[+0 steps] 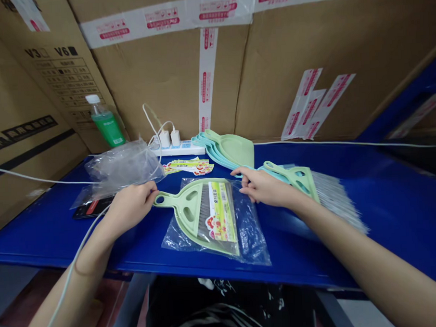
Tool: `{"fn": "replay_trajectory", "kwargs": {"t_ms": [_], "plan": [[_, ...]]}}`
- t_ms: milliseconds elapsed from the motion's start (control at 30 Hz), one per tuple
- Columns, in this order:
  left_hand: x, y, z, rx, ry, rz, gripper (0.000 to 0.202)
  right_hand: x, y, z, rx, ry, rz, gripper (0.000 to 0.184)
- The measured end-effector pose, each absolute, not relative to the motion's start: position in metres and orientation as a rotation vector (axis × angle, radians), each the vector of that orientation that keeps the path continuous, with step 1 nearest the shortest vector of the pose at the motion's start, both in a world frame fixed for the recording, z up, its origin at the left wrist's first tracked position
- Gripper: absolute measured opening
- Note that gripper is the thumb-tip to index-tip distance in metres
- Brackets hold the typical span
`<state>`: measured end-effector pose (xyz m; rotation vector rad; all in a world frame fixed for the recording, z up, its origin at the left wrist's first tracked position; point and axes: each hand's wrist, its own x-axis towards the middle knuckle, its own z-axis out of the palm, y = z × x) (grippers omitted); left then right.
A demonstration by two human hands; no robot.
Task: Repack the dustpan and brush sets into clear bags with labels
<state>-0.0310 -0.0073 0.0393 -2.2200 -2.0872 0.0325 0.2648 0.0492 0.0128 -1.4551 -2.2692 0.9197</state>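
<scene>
A light green dustpan [182, 228] lies flat on the blue table with a matching hand brush [205, 214] nested in it. Across the bristles is a yellow-and-white label card [221, 211]. A clear plastic bag [252, 236] surrounds the pan, whose handle sticks out to the left. My left hand [135, 205] is closed at the end of that handle. Over the bag's upper right corner hovers my right hand [264, 184], index finger stretched out and the others loosely bent, with nothing visible in it; whether it touches the bag I cannot tell.
Stacked dustpans [235, 150] stand at the back, and brushes [331, 192] lie to the right. Loose label cards [189, 165], a power strip [186, 148], plastic bags [126, 162], a phone [92, 208] and a green bottle [108, 125] are behind and left. A white cable [73, 271] crosses my left arm.
</scene>
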Motion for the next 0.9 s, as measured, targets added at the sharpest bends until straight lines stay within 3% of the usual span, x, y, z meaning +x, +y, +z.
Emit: {"fn": "replay_trajectory", "kwargs": {"t_ms": [267,533,733,900], "plan": [[-0.025,-0.009,0.04,-2.167,-2.061,0.043,0.024,0.269,0.052,0.004,-1.391,-2.467,0.444,0.036],[-0.023,-0.009,0.037,-2.127,-2.025,0.007,0.031,0.26,0.047,0.006,-1.522,-2.549,0.259,0.022],[-0.026,-0.01,0.027,-2.706,-1.535,-0.3,0.04,0.263,0.041,0.009,-1.62,-2.603,0.09,0.019],[-0.024,-0.012,0.024,-2.966,-1.289,-0.297,0.036,0.259,0.042,0.01,-1.451,-2.651,0.047,0.016]]}}
